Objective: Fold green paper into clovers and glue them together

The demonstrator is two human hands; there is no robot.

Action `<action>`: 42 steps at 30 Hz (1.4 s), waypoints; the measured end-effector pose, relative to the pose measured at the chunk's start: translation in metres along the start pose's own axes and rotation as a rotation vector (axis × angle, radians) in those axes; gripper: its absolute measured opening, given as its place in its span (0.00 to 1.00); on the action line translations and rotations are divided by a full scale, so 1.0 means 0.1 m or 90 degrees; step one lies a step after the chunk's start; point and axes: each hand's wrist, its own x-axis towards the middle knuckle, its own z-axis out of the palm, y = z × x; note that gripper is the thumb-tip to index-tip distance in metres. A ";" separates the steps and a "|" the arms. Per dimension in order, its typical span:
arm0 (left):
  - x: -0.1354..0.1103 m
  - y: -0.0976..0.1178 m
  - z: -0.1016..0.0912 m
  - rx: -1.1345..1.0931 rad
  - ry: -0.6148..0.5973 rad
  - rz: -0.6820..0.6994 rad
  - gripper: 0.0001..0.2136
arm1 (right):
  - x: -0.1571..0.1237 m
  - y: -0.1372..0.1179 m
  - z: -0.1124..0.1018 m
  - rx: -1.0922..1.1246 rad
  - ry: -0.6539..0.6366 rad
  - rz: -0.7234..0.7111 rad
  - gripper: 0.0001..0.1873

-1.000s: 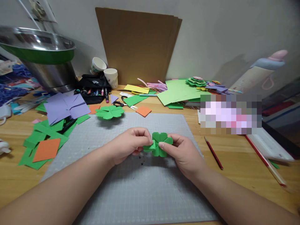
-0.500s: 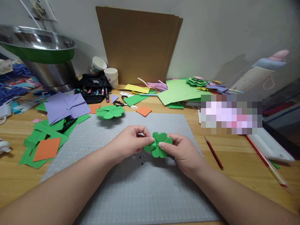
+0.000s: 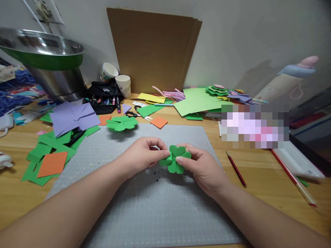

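Observation:
Between my two hands, above the grey cutting mat [image 3: 155,213], is a green paper four-leaf clover [image 3: 176,168] with heart-shaped leaves. My left hand [image 3: 147,153] pinches its left leaf between thumb and fingers. My right hand [image 3: 200,165] grips it from the right, thumb pressed near the centre and fingers behind, partly hidden. A larger green paper flower shape [image 3: 122,123] lies at the back left of the mat. Small dark bits [image 3: 156,177] are on the mat under my hands.
Green paper scraps [image 3: 40,153], an orange square [image 3: 53,164] and purple paper [image 3: 74,117] lie at left. Scissors [image 3: 136,113] and a black pencil case [image 3: 103,96] are behind the mat. A pencil [image 3: 236,169] lies to the right. Cardboard [image 3: 153,48] leans on the wall.
Almost nothing differs. Both hands keep hold of the paper clover in nearly the same place; the whole view has shifted very slightly.

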 end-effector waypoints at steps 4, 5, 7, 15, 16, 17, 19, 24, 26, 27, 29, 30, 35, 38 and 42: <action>0.00 0.01 0.00 -0.024 0.010 0.003 0.09 | 0.01 0.02 -0.01 0.013 -0.001 0.032 0.10; 0.00 0.01 0.00 -0.029 0.012 0.004 0.10 | 0.01 0.02 -0.02 0.016 0.004 0.034 0.10; -0.01 0.01 0.00 -0.037 0.012 0.003 0.10 | 0.02 0.03 -0.02 0.019 0.007 0.039 0.10; -0.01 0.01 0.01 -0.036 0.014 -0.002 0.09 | 0.01 0.02 -0.01 0.009 -0.013 0.049 0.11; -0.01 0.00 0.01 -0.046 0.020 0.001 0.10 | 0.01 0.02 -0.01 0.013 -0.011 0.053 0.11; 0.00 0.00 0.02 -0.057 0.028 0.005 0.11 | 0.01 0.01 -0.01 0.018 -0.009 0.056 0.12; 0.01 0.00 0.02 -0.074 0.047 0.019 0.13 | 0.02 0.01 -0.01 0.032 0.001 0.056 0.12; 0.03 -0.03 0.00 -0.081 0.034 0.006 0.15 | 0.05 0.00 -0.01 0.056 0.044 0.034 0.12; 0.04 -0.05 0.00 -0.095 0.024 -0.001 0.14 | 0.05 0.00 -0.01 0.059 0.044 0.036 0.12; 0.05 -0.06 0.00 -0.101 0.025 -0.003 0.14 | 0.04 0.00 -0.01 0.059 0.042 0.038 0.11; 0.06 -0.07 0.00 -0.108 0.029 -0.005 0.13 | 0.04 0.00 -0.01 0.056 0.038 0.041 0.11; 0.06 -0.07 0.00 -0.109 0.028 -0.005 0.13 | 0.04 0.00 -0.02 0.052 0.037 0.042 0.11; 0.04 -0.04 -0.02 -0.077 0.027 -0.010 0.13 | 0.04 0.02 -0.02 0.036 0.043 0.039 0.12; 0.03 -0.03 -0.02 -0.066 0.013 -0.012 0.12 | 0.03 0.02 -0.01 0.026 0.033 0.045 0.12; 0.05 -0.08 0.02 -0.103 -0.003 -0.020 0.12 | 0.03 0.01 0.00 0.025 0.029 0.048 0.11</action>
